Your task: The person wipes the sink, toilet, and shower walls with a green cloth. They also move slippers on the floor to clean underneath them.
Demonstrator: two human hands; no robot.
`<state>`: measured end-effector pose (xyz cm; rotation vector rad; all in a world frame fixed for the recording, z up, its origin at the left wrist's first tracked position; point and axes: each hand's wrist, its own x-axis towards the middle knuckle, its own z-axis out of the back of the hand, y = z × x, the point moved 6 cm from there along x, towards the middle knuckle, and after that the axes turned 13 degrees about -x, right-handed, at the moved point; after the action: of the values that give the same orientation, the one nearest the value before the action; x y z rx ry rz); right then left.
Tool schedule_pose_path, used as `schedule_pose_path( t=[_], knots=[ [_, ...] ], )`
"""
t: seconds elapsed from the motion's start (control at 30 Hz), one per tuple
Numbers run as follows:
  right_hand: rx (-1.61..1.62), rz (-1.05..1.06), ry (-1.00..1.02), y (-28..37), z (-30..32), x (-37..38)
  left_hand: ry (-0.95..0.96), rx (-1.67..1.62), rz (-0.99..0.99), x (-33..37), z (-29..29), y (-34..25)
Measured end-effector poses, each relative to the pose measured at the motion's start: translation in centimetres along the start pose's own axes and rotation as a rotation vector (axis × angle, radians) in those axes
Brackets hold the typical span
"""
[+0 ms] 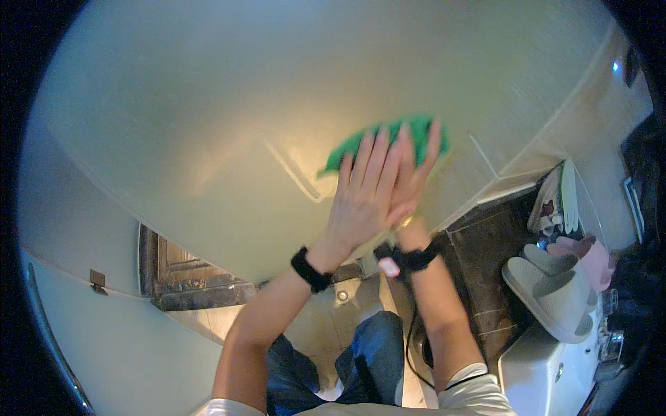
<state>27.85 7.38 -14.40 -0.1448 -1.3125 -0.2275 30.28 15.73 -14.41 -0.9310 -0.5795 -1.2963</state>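
Both my hands press a green cloth flat against a large pale frosted panel. My left hand lies with its fingers stretched up over the cloth, partly overlapping my other hand. My right hand sits beside and partly beneath it, its fingers also stretched across the cloth. A yellowish ring or band shows near the right wrist. Each wrist wears a black strap, and the right one carries a small pale piece. The cloth is slightly blurred, and its middle is hidden by the fingers.
To the right are grey slippers, pink slippers and a white basin or fixture. A dark tiled strip runs alongside. At left are a metal hinge and a dark-framed opening. A round drain lies below.
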Motion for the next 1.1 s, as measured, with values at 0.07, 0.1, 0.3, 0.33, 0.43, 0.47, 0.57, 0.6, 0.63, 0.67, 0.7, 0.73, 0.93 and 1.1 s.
schedule_pose_path(
  t=[0.07, 0.1, 0.3, 0.33, 0.43, 0.47, 0.57, 0.6, 0.63, 0.67, 0.7, 0.73, 0.93, 1.1],
  knots=[
    [-0.039, 0.069, -0.165, -0.8, 0.8, 5.7, -0.068, 0.002, -0.053, 5.6, 2.2, -1.6],
    [-0.055, 0.111, -0.252, -1.2, 1.3, 8.1, -0.143, 0.014, -0.093, 7.4, 2.9, -2.6],
    [0.076, -0.024, -0.325, -0.7, 1.4, 2.9, -0.128, 0.124, -0.123, 4.0, 0.7, -2.3],
    [0.077, -0.059, -0.331, -1.0, 0.6, 0.4, -0.075, 0.14, -0.131, 2.0, -0.5, -2.0],
    [0.162, -0.234, -0.221, -1.7, -3.7, -11.7, 0.132, 0.175, -0.084, -6.5, -5.5, 0.6],
    [0.196, -0.287, -0.163, -1.9, -4.6, -15.7, 0.235, 0.145, -0.019, -9.2, -7.4, 1.5],
    [0.03, -0.202, 0.092, 1.4, -5.6, -24.7, 0.198, 0.21, -0.059, -19.0, -10.3, 3.9],
    [-0.032, -0.161, 0.19, 1.7, -6.3, -27.2, 0.211, 0.187, -0.031, -20.1, -10.6, 4.2],
    [-0.091, -0.121, 0.298, 2.3, -6.4, -27.8, 0.229, 0.162, 0.007, -20.9, -10.6, 4.3],
    [0.009, -0.195, 0.239, 2.0, -6.2, -27.6, 0.246, 0.136, 0.043, -21.3, -10.7, 4.4],
    [0.033, -0.194, 0.192, 1.6, -6.2, -26.9, 0.257, 0.146, 0.052, -21.0, -10.8, 4.7],
    [0.058, -0.195, 0.154, 1.8, -5.5, -24.3, 0.272, 0.152, 0.069, -19.5, -10.3, 4.9],
    [0.076, -0.005, -0.114, 4.7, -1.6, -7.0, -0.02, 0.116, 0.031, -7.3, -0.4, 1.8],
    [0.144, 0.001, -0.067, 7.7, -4.5, -13.1, 0.054, 0.214, 0.098, -13.0, -0.5, 4.8]
  ],
)
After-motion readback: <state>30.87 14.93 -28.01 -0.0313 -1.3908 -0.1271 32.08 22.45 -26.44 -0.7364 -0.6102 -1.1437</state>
